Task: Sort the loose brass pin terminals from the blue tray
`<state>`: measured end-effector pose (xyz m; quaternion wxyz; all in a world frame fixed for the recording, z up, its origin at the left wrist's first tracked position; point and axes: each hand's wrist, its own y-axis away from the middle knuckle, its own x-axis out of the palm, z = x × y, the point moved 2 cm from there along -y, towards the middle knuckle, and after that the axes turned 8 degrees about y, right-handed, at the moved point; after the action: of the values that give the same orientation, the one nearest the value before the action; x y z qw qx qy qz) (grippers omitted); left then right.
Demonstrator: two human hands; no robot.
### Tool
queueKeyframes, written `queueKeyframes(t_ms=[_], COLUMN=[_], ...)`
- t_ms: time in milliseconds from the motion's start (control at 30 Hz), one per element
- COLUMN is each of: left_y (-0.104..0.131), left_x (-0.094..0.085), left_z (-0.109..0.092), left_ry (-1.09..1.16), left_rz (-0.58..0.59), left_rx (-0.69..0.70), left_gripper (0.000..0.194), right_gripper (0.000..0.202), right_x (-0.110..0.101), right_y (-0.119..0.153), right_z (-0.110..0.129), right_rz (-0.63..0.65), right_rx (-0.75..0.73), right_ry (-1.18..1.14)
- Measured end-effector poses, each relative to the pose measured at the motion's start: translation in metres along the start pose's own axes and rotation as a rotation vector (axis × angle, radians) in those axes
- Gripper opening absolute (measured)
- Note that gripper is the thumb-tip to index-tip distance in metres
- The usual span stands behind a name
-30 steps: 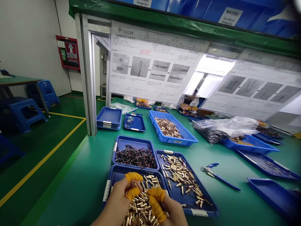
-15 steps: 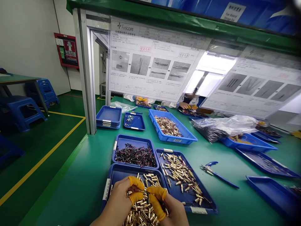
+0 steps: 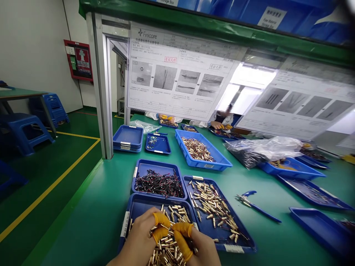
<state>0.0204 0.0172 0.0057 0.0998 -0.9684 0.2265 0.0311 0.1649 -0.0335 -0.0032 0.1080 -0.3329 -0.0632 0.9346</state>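
Observation:
My left hand (image 3: 142,232) and my right hand (image 3: 201,242), both with yellow finger cots, meet over a blue tray (image 3: 138,202) heaped with small brass-coloured metal sleeves (image 3: 168,247). The left fingers are closed around brass sleeves, whose ends show between them. My right thumb and forefinger pinch at the left fingertips; what they hold is too small to make out. Just behind lies a tray of short black and red wires (image 3: 159,183). To the right, another tray (image 3: 230,248) carries brass sleeves with thin wires attached.
Blue-handled pliers (image 3: 257,207) lie on the green table right of the trays. Farther back are a larger bin of brass parts (image 3: 198,149), stacked trays (image 3: 128,138) and a plastic bag (image 3: 266,149). Instruction sheets (image 3: 177,74) hang ahead. Co-workers' hands (image 3: 166,118) show beyond.
My hands stay together over the tray, with only a slight shift of the fingers. The trays, pliers and bins have not moved on the table.

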Motion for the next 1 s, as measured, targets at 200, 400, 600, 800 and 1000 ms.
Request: queueKeyframes(t_ms=[200,400,600,800,1000], left_y=[0.003,0.001,-0.001,-0.001,-0.002], left_x=[0.002,-0.001,-0.001,0.001,0.001], left_z=[0.004,0.001,-0.002,0.001,0.007], left_ry=[-0.058,0.041,0.051,0.083,0.044], left_rz=[0.049,-0.039,-0.043,-0.044,-0.021], left_rx=[0.07,-0.017,-0.078,-0.143,-0.137], left_gripper=[0.024,0.02,0.016,0.016,0.02], right_gripper=[0.019,0.023,0.028,0.027,0.023], right_x=[-0.002,-0.002,0.001,0.002,0.005], right_y=[-0.002,0.0,0.002,0.001,-0.001], right_z=[0.0,0.003,0.001,-0.002,-0.011], right_rz=[0.094,0.095,-0.002,-0.015,-0.057], right_rx=[-0.036,-0.029,0.024,-0.003,-0.016], right_ry=[0.065,0.047,-0.032,-0.004,-0.007])
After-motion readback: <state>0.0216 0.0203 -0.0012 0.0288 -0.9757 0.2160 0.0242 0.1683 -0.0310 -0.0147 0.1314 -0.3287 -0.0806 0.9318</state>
